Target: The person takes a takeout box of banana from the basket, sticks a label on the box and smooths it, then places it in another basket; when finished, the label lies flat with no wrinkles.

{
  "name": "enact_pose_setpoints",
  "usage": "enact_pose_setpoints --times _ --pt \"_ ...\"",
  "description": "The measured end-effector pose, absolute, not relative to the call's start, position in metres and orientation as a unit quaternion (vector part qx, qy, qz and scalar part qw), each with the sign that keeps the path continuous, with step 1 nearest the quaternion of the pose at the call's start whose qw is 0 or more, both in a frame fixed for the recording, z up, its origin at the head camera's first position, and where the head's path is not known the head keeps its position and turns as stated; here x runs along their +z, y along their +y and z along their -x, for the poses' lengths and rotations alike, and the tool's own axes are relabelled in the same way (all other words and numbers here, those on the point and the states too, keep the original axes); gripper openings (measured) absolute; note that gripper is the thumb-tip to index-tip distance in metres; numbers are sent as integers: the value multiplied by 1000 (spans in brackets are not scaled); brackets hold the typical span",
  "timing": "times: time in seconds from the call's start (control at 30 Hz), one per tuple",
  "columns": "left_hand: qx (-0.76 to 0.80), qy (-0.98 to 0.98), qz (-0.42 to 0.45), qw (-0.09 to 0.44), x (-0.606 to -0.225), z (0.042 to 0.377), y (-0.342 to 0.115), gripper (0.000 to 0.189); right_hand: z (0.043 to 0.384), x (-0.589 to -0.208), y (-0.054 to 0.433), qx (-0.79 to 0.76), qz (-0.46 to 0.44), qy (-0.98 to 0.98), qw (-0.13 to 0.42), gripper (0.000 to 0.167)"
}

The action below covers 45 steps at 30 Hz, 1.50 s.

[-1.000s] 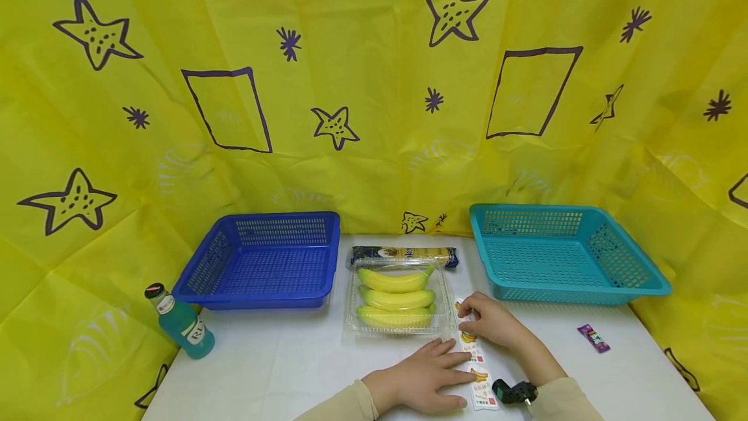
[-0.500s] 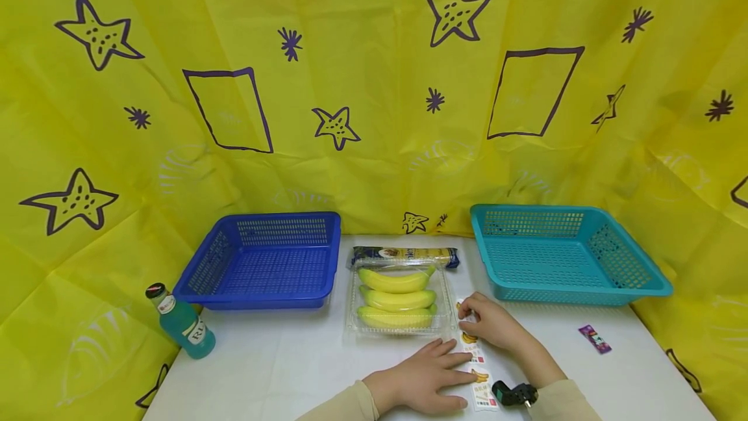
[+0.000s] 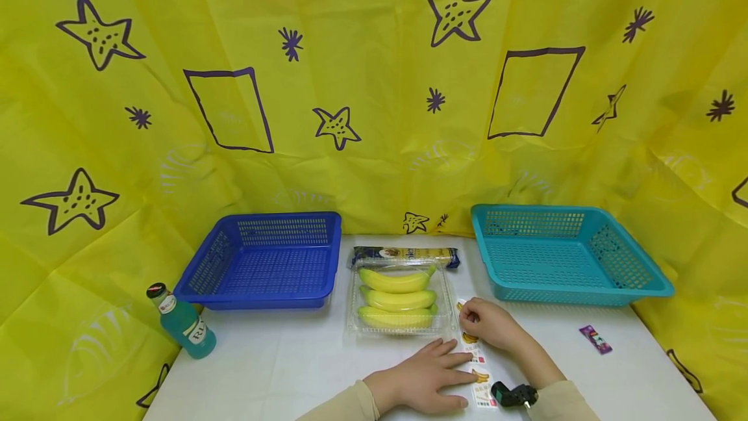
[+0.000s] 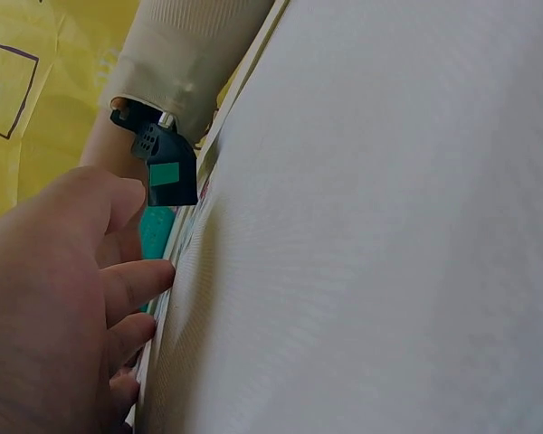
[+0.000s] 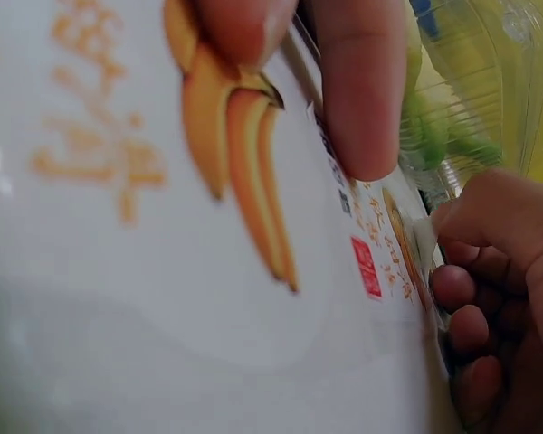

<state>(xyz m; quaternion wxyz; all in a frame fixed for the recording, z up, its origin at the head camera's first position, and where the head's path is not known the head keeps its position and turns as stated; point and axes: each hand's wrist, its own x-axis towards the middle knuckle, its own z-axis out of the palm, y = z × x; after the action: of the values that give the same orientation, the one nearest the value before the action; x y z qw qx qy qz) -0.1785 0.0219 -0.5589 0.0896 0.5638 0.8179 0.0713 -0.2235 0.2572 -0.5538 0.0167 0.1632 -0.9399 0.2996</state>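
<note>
A strip of white banana-printed stickers (image 3: 485,398) lies on the table, right of a clear plastic box (image 3: 447,317) with three bananas (image 3: 397,299) inside. My left hand (image 3: 423,379) lies palm down with fingers spread, its fingertips on the strip's left side. In the right wrist view two left fingers (image 5: 362,90) press on the printed stickers. My right hand (image 3: 493,325) is at the far end of the strip, fingers curled. Its thumb and forefinger pinch a lifted edge of a sticker (image 5: 424,240), seen in the right wrist view. The left wrist view shows the left hand (image 4: 54,298) from the side.
A blue basket (image 3: 257,304) stands back left and a teal basket (image 3: 578,294) back right. Behind the banana box lies a long packet (image 3: 403,255). A teal-liquid bottle (image 3: 187,327) is at left, a small purple sachet (image 3: 595,339) at right. Yellow curtain surrounds the table.
My right hand's fingers have curled in tighter and shifted slightly toward me at the far end of the sticker strip. The left hand has stayed in place.
</note>
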Motion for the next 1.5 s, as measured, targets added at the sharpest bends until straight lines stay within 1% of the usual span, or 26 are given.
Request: enact_pose_setpoints --times 0.23,0.4,0.53,0.77,0.87,0.93,1.03,1.13,1.17,1.33,1.5 --pt "68 820 -563 83 -560 178 22 50 226 -552 265 380 -124 -916 -13 9" --pt "58 823 -561 72 -560 177 23 50 229 -555 269 409 -119 -905 -20 8" --pt "52 823 -562 60 -559 177 24 50 230 -557 271 439 -118 -890 -25 3" --pt "71 823 -558 82 -557 178 23 49 230 -558 274 424 -122 -897 -10 13" --pt "65 822 -560 75 -558 178 24 49 229 -556 274 414 -106 -904 -22 20" --pt "59 822 -562 67 -559 178 24 49 228 -555 273 416 -88 -905 -36 22" --pt "58 823 -562 64 -560 178 25 49 228 -553 272 414 -78 -906 -38 16" --pt "58 823 -562 63 -560 178 25 50 228 -553 271 406 -85 -910 -23 5" --pt "59 823 -562 63 -560 178 25 50 227 -553 271 402 -91 -911 -17 5" --pt "61 822 -563 61 -558 178 24 50 228 -554 271 394 -102 -913 -2 22" --pt "67 821 -563 74 -560 178 24 49 230 -557 271 401 -101 -910 10 29"
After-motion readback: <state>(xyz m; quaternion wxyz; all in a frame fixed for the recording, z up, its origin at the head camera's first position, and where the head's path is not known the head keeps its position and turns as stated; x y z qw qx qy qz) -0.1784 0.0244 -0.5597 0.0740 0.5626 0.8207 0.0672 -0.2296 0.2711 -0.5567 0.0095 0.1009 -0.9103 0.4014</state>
